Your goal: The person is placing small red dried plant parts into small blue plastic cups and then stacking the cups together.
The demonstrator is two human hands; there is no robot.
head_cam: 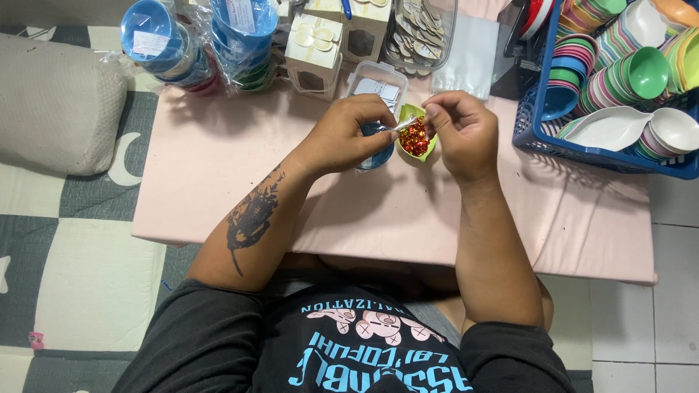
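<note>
a small green plastic bowl (428, 145) filled with red and gold glitter flakes (414, 136) is held over the low pink-covered desk (218, 167), between both hands. the left hand (348, 136) is closed around a round blue container (375, 154) and pinches one end of a thin white strip (405, 125); the right hand (460, 131) is pinched on the strip's other end and steadies the bowl's rim. the step in hand is judged to be the sealing or filling of the bowl. a steady, level hold is called for next, since the flakes could be spilled. a blue plastic basket (535, 124) of stacked coloured bowls is set to the right, and wrapped blue bowls (164, 44) and small cream cardboard boxes (314, 51) are set behind.
</note>
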